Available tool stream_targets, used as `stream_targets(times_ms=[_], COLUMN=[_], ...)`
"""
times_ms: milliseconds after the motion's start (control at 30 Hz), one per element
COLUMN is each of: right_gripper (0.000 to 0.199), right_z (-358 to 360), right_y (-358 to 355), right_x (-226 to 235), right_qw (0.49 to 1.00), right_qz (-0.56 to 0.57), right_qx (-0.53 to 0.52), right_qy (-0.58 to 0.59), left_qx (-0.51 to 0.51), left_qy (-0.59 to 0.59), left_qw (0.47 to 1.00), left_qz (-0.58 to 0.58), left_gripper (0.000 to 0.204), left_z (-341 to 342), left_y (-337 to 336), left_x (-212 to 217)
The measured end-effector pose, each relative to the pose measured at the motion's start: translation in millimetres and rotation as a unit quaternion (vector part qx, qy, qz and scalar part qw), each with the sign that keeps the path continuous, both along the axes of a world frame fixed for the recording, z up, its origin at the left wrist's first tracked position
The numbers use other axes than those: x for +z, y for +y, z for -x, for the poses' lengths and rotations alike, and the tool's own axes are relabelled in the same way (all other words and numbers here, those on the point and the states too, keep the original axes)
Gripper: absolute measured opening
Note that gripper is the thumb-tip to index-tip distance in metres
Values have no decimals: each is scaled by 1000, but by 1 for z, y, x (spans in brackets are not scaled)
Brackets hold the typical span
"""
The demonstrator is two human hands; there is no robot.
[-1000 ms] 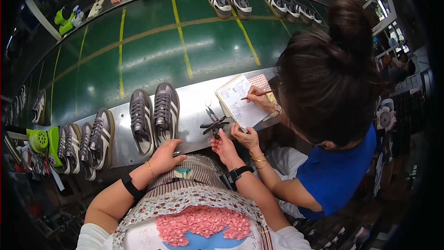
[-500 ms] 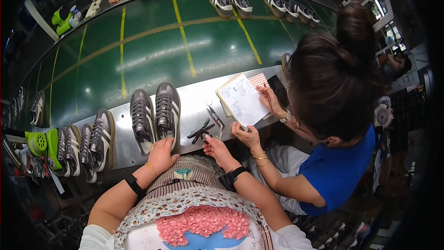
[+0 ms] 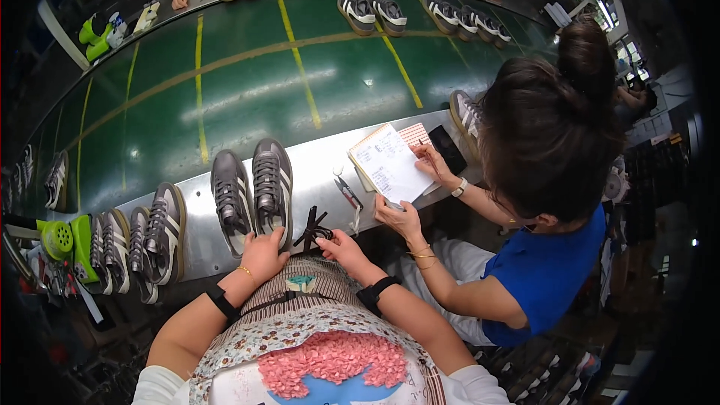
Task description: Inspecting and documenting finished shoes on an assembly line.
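One bundle of black strips [image 3: 310, 229] is protruding from the right hand [image 3: 344, 250], fingers pinched narrow, at the table [image 3: 319, 157], beside the grey shoes [image 3: 268, 176]; the left hand [image 3: 264, 256] is lying at their heels, its grip unclear to me. I am recommending a light pinch, preventing tangles.

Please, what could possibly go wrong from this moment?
The black strips stick out loosely from the right hand, so they might tangle or slip. The pliers-like tool lies loose on the metal bench and could be knocked. The shoe pair at the left hand sits near the bench edge; a bump might shift it.
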State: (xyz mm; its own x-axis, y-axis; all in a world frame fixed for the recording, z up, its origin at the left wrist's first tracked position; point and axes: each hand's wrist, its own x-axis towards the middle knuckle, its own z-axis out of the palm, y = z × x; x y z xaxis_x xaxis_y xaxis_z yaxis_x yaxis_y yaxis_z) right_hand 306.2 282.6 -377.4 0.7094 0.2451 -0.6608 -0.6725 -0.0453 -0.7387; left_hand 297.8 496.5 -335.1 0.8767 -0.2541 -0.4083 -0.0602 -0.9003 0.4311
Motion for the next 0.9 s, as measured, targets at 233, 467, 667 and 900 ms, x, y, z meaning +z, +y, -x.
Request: stream_targets(times_ms=[233,467,667,900], right_gripper=[31,33,35,37], right_z=[7,12,14,10], right_y=[3,-1,-5,-7], right_x=[7,11,9,9], right_qw=[999,999,999,998], right_qz=[27,28,24,45], right_qx=[26,22,15,16], right_qy=[-19,-16,-26,-43], left_qx=[-64,-12,14,3], left_qy=[-47,10,52,34], left_qw=[994,997,998,999], left_qz=[-72,-70,-44,-41], left_gripper=[61,57,57,56], left_z=[0,-3,-9,-6], left_y=[-1,-6,-6,-2], left_x=[-3,0,0,-10])
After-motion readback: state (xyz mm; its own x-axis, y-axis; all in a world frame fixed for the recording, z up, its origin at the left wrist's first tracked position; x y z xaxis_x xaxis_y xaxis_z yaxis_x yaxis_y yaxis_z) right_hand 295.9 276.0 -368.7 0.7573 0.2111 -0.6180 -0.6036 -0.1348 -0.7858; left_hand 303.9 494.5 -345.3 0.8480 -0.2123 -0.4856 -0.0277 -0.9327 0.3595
